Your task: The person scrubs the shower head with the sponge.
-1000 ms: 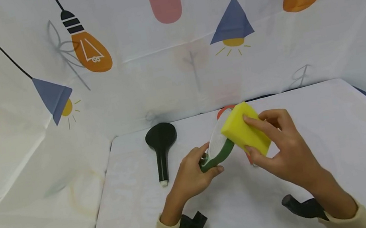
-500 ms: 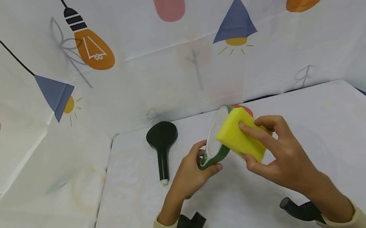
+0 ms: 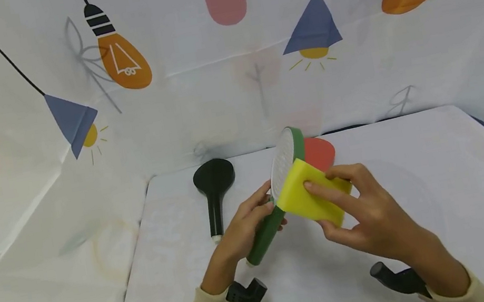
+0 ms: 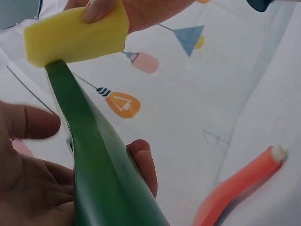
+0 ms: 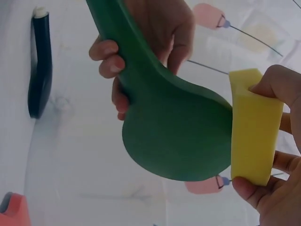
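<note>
My left hand (image 3: 239, 234) holds a green hand shower (image 3: 263, 236) around its neck, the white spray face turned to the left and the head tilted up. In the right wrist view, its fingertips wrap the neck and the smooth green back (image 5: 176, 136) faces the camera. My right hand (image 3: 372, 212) pinches a yellow sponge (image 3: 309, 196) between thumb and fingers. The sponge lies against the rim of the shower head, as the right wrist view shows. Seen from the left wrist, the sponge (image 4: 77, 35) sits at the far end of the handle.
A black hand shower (image 3: 213, 177) lies face down on the white table (image 3: 418, 169), left of my hands. Behind the sponge lies a red one (image 3: 321, 152), partly hidden. A white printed sheet (image 3: 214, 97) hangs at the back and left.
The green hand shower has swung more upright, so its handle shows below my left hand. My right hand has brought the sponge left and down along the rim towards the neck.
</note>
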{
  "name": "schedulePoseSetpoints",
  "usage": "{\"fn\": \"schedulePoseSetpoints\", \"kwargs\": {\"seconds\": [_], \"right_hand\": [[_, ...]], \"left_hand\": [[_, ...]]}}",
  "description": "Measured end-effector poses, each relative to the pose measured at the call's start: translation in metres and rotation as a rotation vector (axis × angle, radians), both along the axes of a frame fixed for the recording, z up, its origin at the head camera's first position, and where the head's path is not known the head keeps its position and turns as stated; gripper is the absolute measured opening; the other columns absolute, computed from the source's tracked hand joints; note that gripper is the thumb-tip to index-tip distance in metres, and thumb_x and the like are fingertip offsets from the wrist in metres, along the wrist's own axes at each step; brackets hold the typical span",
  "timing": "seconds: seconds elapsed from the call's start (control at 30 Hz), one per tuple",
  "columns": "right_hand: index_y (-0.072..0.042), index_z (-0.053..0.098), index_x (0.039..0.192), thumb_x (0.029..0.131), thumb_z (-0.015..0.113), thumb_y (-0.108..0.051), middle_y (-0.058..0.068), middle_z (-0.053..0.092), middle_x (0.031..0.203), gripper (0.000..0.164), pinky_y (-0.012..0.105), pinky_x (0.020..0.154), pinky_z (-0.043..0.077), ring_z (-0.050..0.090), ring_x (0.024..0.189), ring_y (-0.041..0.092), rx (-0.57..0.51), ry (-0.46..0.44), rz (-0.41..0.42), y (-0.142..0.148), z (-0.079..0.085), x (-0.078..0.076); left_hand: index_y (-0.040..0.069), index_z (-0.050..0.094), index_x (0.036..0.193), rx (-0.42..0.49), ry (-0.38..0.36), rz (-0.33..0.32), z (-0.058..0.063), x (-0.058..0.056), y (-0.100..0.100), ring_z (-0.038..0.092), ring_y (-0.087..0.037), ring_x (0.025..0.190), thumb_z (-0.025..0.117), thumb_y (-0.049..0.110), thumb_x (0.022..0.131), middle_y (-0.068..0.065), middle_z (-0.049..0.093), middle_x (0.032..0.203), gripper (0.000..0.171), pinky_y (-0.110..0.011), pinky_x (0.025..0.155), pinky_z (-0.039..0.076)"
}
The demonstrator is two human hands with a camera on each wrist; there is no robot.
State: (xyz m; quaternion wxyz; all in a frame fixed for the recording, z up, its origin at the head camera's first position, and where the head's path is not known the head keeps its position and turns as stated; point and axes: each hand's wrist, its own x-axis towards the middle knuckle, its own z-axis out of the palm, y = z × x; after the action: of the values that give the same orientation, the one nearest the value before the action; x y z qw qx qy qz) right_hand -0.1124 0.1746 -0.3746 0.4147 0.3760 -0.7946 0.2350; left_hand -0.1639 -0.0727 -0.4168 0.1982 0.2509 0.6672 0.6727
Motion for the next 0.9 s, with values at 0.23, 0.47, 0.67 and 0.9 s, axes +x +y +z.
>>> {"fn": "schedulePoseSetpoints", "kwargs": {"seconds": [0.23,0.47,0.67,0.9], "right_hand": [[-0.011,0.073,0.117,0.097,0.050,-0.040,0.020,0.058,0.112,0.041,0.015,0.089,0.051,0.052,0.101,0.025,0.038,0.019,0.047,-0.002,-0.001,0.001],[-0.016,0.070,0.123,0.098,0.048,-0.039,0.014,0.058,0.116,0.040,0.025,0.080,0.057,0.053,0.104,0.021,0.165,-0.072,0.127,-0.006,-0.006,0.000],[-0.022,0.063,0.133,0.092,0.062,-0.031,0.006,0.060,0.122,0.042,0.026,0.083,0.056,0.054,0.105,0.015,0.280,-0.214,0.253,-0.011,-0.015,0.001],[-0.030,0.055,0.140,0.088,0.076,-0.029,-0.005,0.055,0.126,0.057,0.014,0.092,0.051,0.057,0.106,0.005,0.411,-0.517,0.552,0.006,-0.009,0.014]], "left_hand": [[0.007,0.023,0.157,0.109,-0.069,-0.013,0.003,0.000,-0.002,0.064,-0.015,0.091,0.043,0.023,0.108,-0.009,0.055,0.122,0.055,-0.027,0.083,0.056],[-0.003,0.024,0.153,0.304,-0.133,-0.044,0.002,0.001,-0.008,0.064,-0.010,0.103,0.055,0.025,0.103,0.001,0.058,0.129,0.065,-0.024,0.091,0.056],[-0.003,0.030,0.148,0.428,-0.159,-0.098,0.002,0.001,-0.012,0.067,-0.012,0.103,0.063,0.027,0.097,0.000,0.059,0.131,0.068,-0.026,0.093,0.056],[0.006,0.033,0.146,0.479,-0.251,-0.109,0.008,0.001,-0.010,0.072,-0.019,0.089,0.068,0.024,0.094,-0.004,0.059,0.125,0.065,-0.035,0.088,0.059]]}}
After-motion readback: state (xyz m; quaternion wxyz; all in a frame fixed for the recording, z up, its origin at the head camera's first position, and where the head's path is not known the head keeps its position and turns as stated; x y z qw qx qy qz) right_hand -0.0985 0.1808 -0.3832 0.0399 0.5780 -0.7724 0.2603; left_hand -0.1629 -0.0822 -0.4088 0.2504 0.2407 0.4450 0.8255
